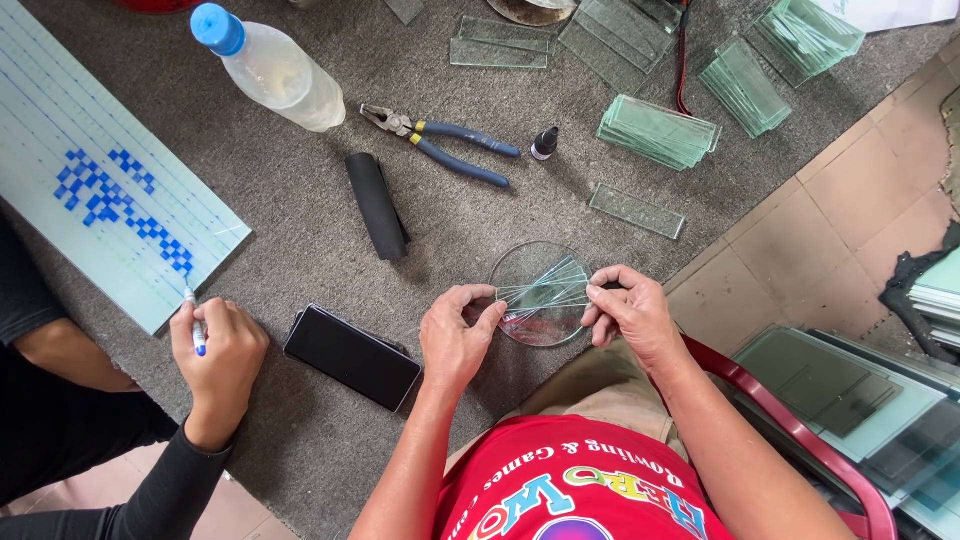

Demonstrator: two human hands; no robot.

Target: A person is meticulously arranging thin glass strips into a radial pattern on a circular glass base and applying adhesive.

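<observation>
A round glass disc [541, 294] lies on the grey mat [300, 230], just in front of the person's knees. Across it sits a fan of thin glass strips [545, 287], pinched at both ends: the left hand [455, 335] has thumb and fingers closed on the strips' left ends, the right hand [628, 312] is clamped on their right ends.

Just left of the left hand a black phone [352, 357] lies flat. Above it is a black roll [376, 205], then blue-handled pliers [440, 140] and a small black-capped dropper bottle [544, 143]. A single glass strip [637, 211] lies above and to the right of the disc, with stacks of cut glass [660, 131] further up the mat. A plastic bottle with a blue cap [270, 68] lies on its side at the top left.

At far left another person's hand [218, 355] in a black sleeve holds a marker [195, 322] at the edge of a glass sheet with a blue square pattern [100, 160]. A red chair [800, 435] edge shows to the right, above more glass panes [840, 385] on the tiled floor
</observation>
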